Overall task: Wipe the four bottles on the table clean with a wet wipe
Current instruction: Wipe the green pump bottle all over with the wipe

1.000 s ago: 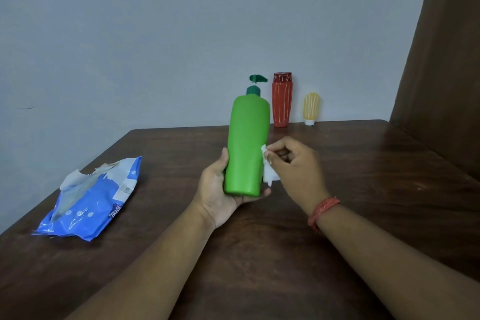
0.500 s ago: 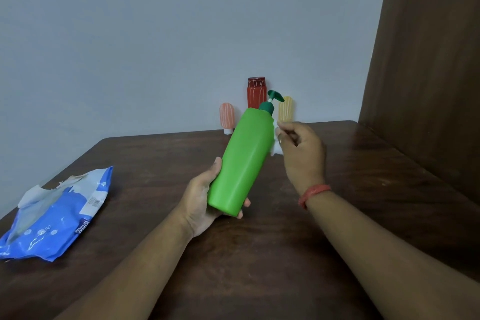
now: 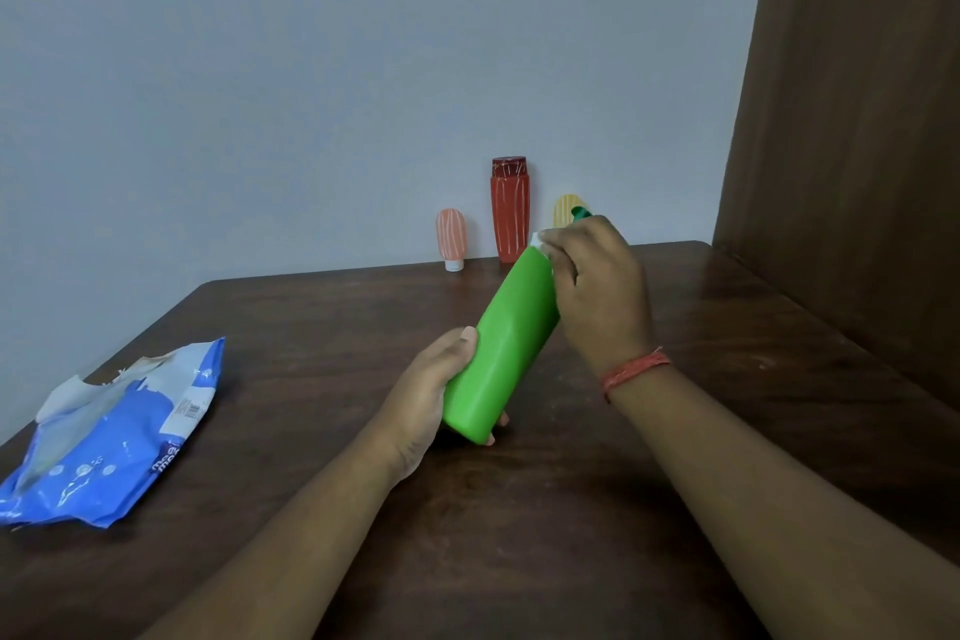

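— Where is the green bottle (image 3: 511,333)?

— Held above the dark wooden table (image 3: 571,509), tilted with its top leaning away and to the right; the left hand (image 3: 428,400) grips its base, thumb laid up the near side, fingertips just showing under the bottom edge.

— And the right hand (image 3: 597,286)?

— Curled over the bottle's shoulder and neck; its fingers (image 3: 563,252) are bunched together, pinching a scrap of white wet wipe (image 3: 536,239) against the top of the green body; a sliver of the dark green pump (image 3: 581,212) shows above the knuckles; a red thread band (image 3: 636,369) circles the wrist.

— The other bottles?

— Three stand upright along the table's far edge, against the pale wall (image 3: 311,68); a small pink bottle (image 3: 451,238) on a white cap at left, a taller red bottle (image 3: 510,208) beside it, a yellow bottle (image 3: 565,209) partly hidden behind the hand.

— Anything else?

— A torn-open blue wipe pack (image 3: 114,437) lies flat near the table's left edge, well apart from the hands; a brown wooden panel (image 3: 857,120) rises at right.
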`<state>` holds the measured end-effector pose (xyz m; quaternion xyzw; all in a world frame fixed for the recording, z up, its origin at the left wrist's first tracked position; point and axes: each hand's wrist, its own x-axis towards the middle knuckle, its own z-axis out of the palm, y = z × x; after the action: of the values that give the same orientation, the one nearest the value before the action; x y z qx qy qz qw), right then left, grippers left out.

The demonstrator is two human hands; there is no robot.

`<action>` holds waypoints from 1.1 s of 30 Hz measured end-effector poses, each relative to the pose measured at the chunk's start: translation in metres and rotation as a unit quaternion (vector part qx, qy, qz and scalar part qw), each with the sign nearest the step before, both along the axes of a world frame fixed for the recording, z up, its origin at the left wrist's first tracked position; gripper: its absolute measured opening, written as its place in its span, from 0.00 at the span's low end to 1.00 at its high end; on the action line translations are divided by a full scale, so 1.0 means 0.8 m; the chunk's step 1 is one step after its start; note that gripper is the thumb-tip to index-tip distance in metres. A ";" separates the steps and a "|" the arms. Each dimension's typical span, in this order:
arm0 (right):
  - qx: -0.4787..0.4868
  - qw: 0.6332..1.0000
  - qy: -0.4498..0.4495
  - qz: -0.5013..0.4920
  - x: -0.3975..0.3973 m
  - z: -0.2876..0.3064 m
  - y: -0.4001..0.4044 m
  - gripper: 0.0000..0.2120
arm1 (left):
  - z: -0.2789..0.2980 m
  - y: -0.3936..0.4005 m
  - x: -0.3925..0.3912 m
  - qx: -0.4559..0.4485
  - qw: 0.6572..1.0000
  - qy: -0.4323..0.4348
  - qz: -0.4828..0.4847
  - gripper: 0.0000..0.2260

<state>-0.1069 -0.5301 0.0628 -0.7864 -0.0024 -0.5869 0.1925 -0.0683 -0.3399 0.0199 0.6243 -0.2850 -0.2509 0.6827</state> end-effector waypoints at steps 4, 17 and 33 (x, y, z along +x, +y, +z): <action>-0.126 0.990 0.058 0.035 -0.003 -0.007 0.018 0.09 | -0.001 -0.001 -0.001 -0.005 1.000 -0.007 0.013 0.18; -0.217 0.943 0.168 0.186 -0.007 -0.025 0.098 0.07 | -0.006 0.007 0.022 -0.120 0.976 0.157 0.094 0.44; -0.264 0.935 0.133 0.195 -0.018 -0.027 0.078 0.08 | 0.005 0.020 0.024 -0.202 0.956 0.200 0.073 0.42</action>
<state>-0.1215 -0.4679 0.0408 -0.8640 -0.2847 -0.4060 0.0869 -0.0492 -0.3240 0.0236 0.4292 -0.1409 -0.2576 0.8541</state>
